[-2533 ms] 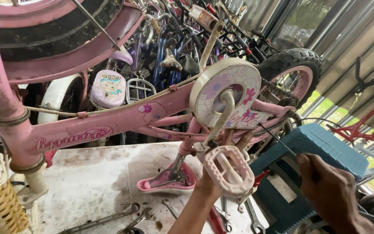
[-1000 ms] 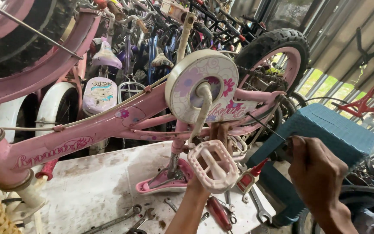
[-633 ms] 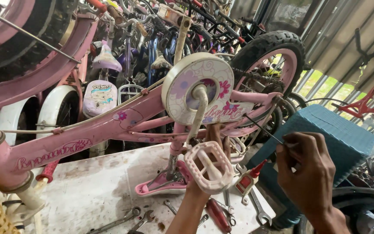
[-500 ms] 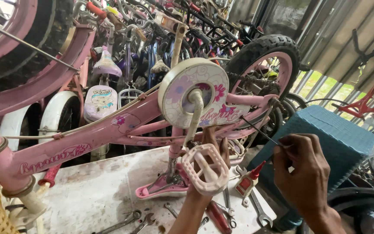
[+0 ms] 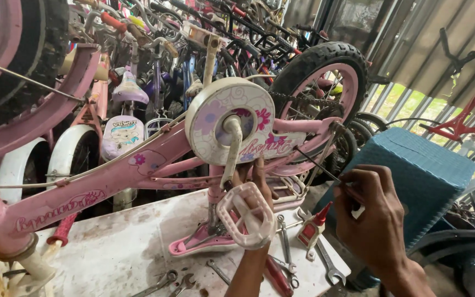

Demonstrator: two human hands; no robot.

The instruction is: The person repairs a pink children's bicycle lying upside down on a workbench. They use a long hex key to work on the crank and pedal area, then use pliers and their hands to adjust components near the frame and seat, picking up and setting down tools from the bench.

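A pink child's bicycle [image 5: 138, 170] stands upside down on a dirty white table [image 5: 111, 247], resting on its saddle [image 5: 193, 245]. Its round white chain guard [image 5: 215, 124] and white crank with a pink-white pedal [image 5: 246, 214] face me. My left hand [image 5: 253, 175] reaches up behind the pedal, fingers curled on the frame just under the chain guard. My right hand [image 5: 372, 217] pinches a thin dark rod-like tool [image 5: 317, 165], whose tip points at the guard's rear end by the rear wheel [image 5: 320, 71].
Wrenches [image 5: 325, 264], a red-handled tool [image 5: 276, 275] and a small bottle with a red cap [image 5: 310, 231] lie on the table. A blue woven box [image 5: 419, 176] stands at the right. Several more bicycles crowd the back, and a red frame [image 5: 468, 121] is at far right.
My right hand has moved left and up from over the blue box, bringing the thin tool toward the chain guard's rear. My left hand has stayed behind the pedal.
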